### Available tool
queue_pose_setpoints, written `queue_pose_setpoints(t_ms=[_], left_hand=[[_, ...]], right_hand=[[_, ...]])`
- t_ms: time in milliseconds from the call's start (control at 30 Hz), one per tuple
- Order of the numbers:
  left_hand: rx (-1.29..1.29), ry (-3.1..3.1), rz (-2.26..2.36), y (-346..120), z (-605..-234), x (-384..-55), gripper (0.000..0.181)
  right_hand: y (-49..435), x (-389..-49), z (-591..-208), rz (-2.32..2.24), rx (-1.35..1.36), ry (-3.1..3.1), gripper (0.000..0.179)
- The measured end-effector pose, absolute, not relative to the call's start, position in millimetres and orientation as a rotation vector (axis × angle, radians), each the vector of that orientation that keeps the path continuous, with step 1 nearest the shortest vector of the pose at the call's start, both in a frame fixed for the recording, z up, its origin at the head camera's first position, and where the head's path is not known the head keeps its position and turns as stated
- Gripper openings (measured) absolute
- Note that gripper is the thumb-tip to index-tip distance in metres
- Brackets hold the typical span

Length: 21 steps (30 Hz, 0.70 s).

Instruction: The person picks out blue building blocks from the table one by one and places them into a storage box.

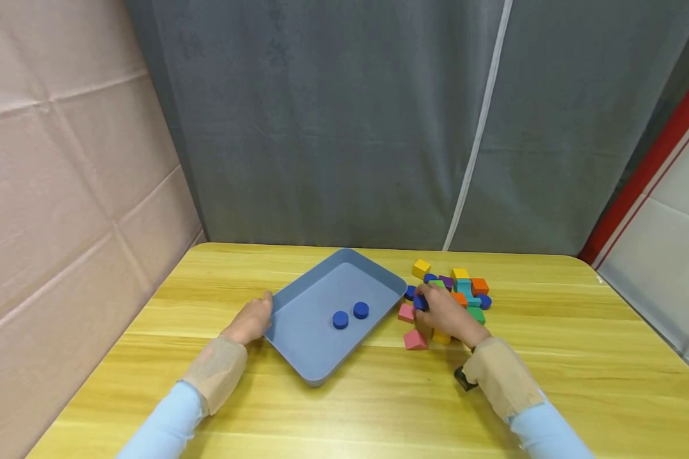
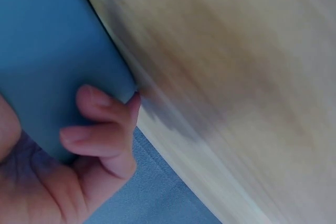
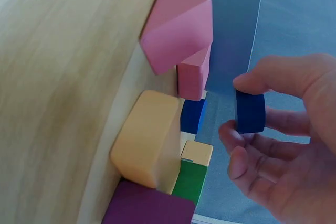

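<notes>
A blue-grey tray [image 1: 316, 357] lies at an angle on the wooden table, with two round blue blocks [image 1: 340, 320] inside it. My left hand [image 1: 254, 317] grips the tray's left edge; in the left wrist view its fingers [image 2: 97, 140] curl beneath the tray wall [image 2: 47, 35]. Over the pile of coloured blocks, my right hand [image 1: 449, 312] pinches another round blue block [image 3: 250, 112] between thumb and fingers. Pink triangular blocks [image 1: 416, 340] and a yellow block [image 3: 149, 137] sit close by that hand.
Several blocks lie right of the tray, among them orange [image 1: 479, 286], teal [image 1: 463, 286], green [image 1: 476, 315] and yellow [image 1: 421, 268] ones. A grey curtain [image 1: 333, 127] hangs behind the table [image 1: 367, 421]. A black object [image 1: 465, 378] shows at the right wrist.
</notes>
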<state>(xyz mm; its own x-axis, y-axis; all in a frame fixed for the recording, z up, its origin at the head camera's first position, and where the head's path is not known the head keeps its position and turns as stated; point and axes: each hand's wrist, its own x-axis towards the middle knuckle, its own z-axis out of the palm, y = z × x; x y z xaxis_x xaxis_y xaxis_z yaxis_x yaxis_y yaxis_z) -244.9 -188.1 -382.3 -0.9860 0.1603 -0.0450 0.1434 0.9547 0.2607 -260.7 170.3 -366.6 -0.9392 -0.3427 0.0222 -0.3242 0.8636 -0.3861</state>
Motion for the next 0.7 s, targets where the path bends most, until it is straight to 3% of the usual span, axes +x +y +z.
queue_pose_setpoints(t_ms=[433, 700], left_hand=[[0.233, 3.031, 0.389, -189, -383, -246, 0.049], [0.225, 3.03, 0.406, -188, -382, -245, 0.044]], right_hand=[[155, -264, -359, -0.694, -0.591, 3.09, 0.037], [144, -267, -355, -0.702, -0.688, 3.132, 0.036]])
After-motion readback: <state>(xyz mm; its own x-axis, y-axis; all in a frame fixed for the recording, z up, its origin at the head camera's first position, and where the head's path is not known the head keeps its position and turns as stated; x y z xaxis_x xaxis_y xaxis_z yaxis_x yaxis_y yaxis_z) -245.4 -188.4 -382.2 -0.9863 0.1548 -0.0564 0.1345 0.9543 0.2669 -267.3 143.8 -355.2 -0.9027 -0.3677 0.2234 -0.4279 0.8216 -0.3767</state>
